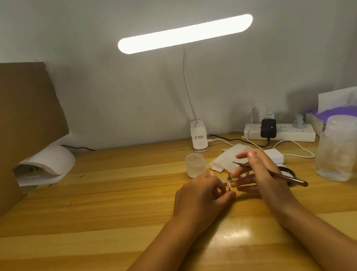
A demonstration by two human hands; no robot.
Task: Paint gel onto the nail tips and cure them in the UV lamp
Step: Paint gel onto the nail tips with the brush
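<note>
Two bare forearms reach in from the bottom edge over the striped wooden surface (115, 213). The left hand (201, 197) has its fingers (228, 195) curled and pinches a small stand carrying a pale nail tip (228, 184), held low over the wood. Just beside it, the right hand (264, 176) grips a slim dark tool (294, 180) that slants across the hand, its fine end pointing left past the forefinger. It may be tweezers or a brush; the blur makes that hard to settle. A second stand (229, 177) with its own tip is upright between the two hands.

Behind the hands are a small frosted jar (196, 164), a heap of white pads (224, 158) and a flat white box (275, 156). The UV lamp (48, 164), a white dome, sits at the far left by the wall, well apart from the hands, under a leaning sheet of cardboard (9, 113). A lit desk lamp (185, 34) rises at the back centre. To the right are a power strip (287, 135), a large frosted jar (337, 147) and a purple tissue box (351, 115).
</note>
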